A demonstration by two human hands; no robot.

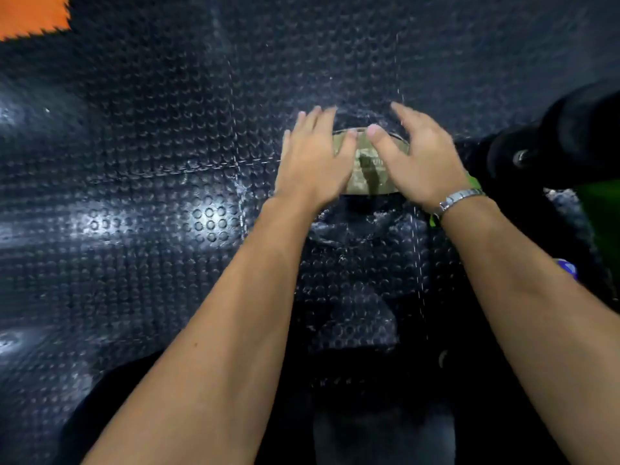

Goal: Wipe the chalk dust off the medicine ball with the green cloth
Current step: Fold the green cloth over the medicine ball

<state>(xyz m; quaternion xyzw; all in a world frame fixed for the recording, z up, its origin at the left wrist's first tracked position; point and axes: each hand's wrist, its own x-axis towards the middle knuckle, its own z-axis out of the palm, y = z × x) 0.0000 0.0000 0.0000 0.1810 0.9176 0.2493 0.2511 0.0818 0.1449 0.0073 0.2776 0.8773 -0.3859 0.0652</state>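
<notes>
Both hands are reaching down over the medicine ball [367, 169], which is sitting on the black studded floor [134, 213] just ahead of centre. The left hand [313, 162] is spreading its fingers straight along the ball's left side, holding nothing. The right hand [422, 162], with a metal watch [461, 198] at the wrist, is arching loose fingers over the right side, also holding nothing. Blur is stopping me from telling whether either palm is touching.

Leftward the floor is lying open as far as an orange tile [33, 15], cut off by the top corner. On the right, room is tight: a dark piece of equipment [553, 139] is crowding in near the right wrist. I am seeing only slivers of the green cloth [473, 182] behind that wrist, with the rest hidden. The ball's lower edge is sinking into shadow, and its olive label is too blurred to read.
</notes>
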